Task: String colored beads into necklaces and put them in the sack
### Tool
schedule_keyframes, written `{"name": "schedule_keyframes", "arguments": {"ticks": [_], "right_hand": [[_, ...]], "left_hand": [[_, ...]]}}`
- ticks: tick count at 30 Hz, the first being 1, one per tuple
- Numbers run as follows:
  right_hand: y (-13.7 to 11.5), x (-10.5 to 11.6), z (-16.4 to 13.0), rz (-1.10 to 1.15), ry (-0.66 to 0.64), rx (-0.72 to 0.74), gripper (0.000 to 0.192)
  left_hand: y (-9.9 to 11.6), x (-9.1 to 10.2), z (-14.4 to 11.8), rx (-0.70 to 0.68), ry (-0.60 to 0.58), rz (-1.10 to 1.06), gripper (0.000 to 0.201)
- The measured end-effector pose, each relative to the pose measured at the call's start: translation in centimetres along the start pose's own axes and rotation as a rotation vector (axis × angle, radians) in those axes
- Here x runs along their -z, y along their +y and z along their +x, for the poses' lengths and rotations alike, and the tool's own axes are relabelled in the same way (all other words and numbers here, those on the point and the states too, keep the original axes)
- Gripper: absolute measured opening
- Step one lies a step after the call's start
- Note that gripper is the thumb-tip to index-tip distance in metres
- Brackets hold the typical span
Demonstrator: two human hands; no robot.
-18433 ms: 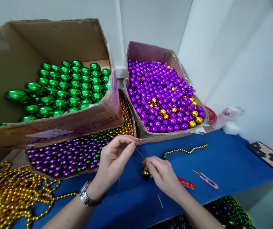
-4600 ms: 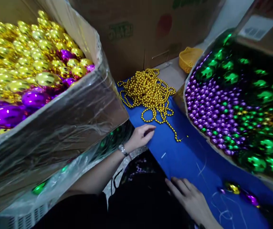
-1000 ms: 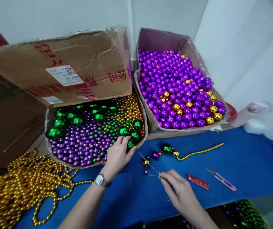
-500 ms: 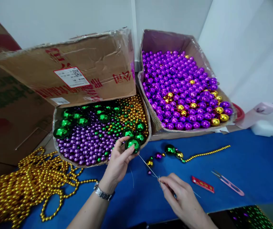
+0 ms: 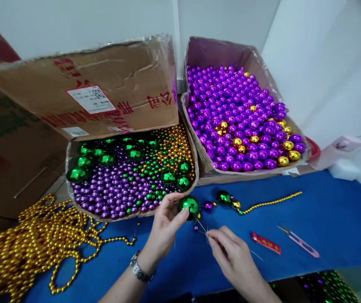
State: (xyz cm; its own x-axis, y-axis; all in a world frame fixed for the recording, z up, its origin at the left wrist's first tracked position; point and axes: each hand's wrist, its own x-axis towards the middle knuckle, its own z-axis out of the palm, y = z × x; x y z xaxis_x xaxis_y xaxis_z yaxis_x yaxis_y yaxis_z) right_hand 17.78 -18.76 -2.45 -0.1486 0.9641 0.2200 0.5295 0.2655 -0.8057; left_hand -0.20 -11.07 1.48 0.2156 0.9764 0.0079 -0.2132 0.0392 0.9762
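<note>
Bead boxes [image 5: 196, 176] just behind green ball [image 5: 189, 204]; gold strands [image 5: 25, 248] leftward.

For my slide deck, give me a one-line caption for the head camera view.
Left hand holds a large green bead while the right hand pinches a needle above the blue table.

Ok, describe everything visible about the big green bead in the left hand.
The big green bead is a round, mirror-shiny ball, seemingly metallised plastic, showing bright reflections. The left hand pinches it between its fingertips above the blue cloth, just in front of the mixed-bead box. A thin needle from the right hand points at its underside.
</note>
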Motion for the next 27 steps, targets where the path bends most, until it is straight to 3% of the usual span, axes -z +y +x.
{"name": "schedule_keyframes", "arguments": {"ticks": [8,16,27], "right_hand": [[0.9,-0.5,-0.4,-0.009,0.039,0.053,0.018],[1.0,-1.1,-0.4,-0.008,0.032,0.086,0.017],[0.3,-0.9,0.0,0.009,0.004,0.018,0.017]], "left_hand": [[-0.6,0.0,-1.2,0.015,-0.123,-0.056,0.057],[-0.8,0.2,-1.7,0.072,-0.133,-0.07,0.056],[-0.3,0.2,-1.8,0.155,-0.126,-0.071,0.055]]}}
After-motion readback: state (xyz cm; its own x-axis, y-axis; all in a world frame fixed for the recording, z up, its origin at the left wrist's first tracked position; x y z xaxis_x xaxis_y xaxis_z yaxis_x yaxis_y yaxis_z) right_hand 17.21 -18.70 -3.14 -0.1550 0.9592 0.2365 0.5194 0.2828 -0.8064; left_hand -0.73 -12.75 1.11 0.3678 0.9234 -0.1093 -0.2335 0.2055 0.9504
